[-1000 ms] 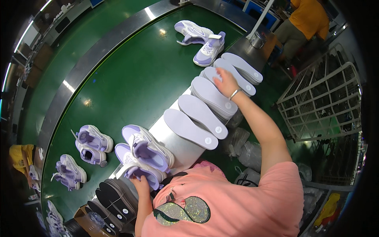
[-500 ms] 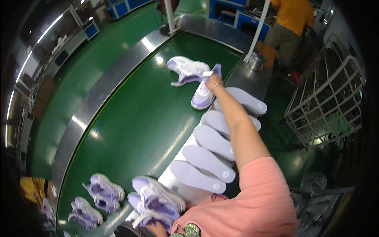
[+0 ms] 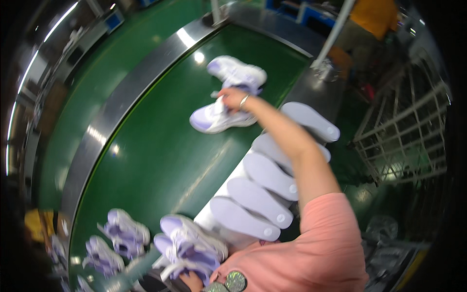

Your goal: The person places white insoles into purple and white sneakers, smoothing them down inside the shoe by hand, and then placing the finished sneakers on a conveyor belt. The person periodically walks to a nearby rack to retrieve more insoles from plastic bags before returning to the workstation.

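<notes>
My right hand reaches far out over the green belt. Its fingers are closed at the ankle opening of a white and lavender sneaker, whose toe points left. Just behind that shoe lies a matching sneaker. Close to my body at the lower edge, a pair of lavender and white sneakers sits with its openings toward me. My left hand shows only partly beside their straps, its fingers mostly hidden. Several pale lavender insoles lie in a row under and beside my right forearm.
More sneakers stand on the belt at the lower left. A metal rim borders the belt. At the right stands a wire rack. A person in a yellow top is at the far right; a metal cup stands near a white post.
My right hand has moved left with the sneaker, turning it from toe toward me to toe left. The other sneaker on the belt has shifted slightly. My left hand stays by the near pair.
</notes>
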### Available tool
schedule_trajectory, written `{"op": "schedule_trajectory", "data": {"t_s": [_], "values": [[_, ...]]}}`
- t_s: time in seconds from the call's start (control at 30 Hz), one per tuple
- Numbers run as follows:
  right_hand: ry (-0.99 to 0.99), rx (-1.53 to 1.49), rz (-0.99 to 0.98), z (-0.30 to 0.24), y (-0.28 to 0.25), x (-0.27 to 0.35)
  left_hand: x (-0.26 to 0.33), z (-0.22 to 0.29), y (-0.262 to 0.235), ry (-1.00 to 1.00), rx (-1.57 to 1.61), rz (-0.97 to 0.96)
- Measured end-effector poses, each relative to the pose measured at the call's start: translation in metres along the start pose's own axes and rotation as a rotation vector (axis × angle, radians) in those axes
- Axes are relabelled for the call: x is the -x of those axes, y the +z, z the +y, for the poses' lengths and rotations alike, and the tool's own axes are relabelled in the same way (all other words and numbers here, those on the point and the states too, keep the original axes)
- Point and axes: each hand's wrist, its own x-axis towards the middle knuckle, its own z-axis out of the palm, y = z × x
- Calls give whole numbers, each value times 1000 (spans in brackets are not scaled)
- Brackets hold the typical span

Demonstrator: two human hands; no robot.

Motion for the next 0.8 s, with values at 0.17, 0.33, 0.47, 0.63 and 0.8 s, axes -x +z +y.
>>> {"op": "schedule_trajectory", "data": {"t_s": [0.17, 0.33, 0.47, 0.63, 0.8], "values": [[-555, 762, 152, -17, -11, 12, 22, 37, -6, -94, -297, 53], [-835, 1237, -37, -20, -12, 25, 15, 15, -3, 14, -213, 59], [-666, 1275, -170, -25, -7, 7, 8, -16, 2, 116, 14, 66], [-500, 1055, -365, -38, -13, -8, 5, -42, 3, 142, 106, 79], [-331, 964, -253, -41, -2, -20, 7, -28, 3, 72, 64, 44]]}}
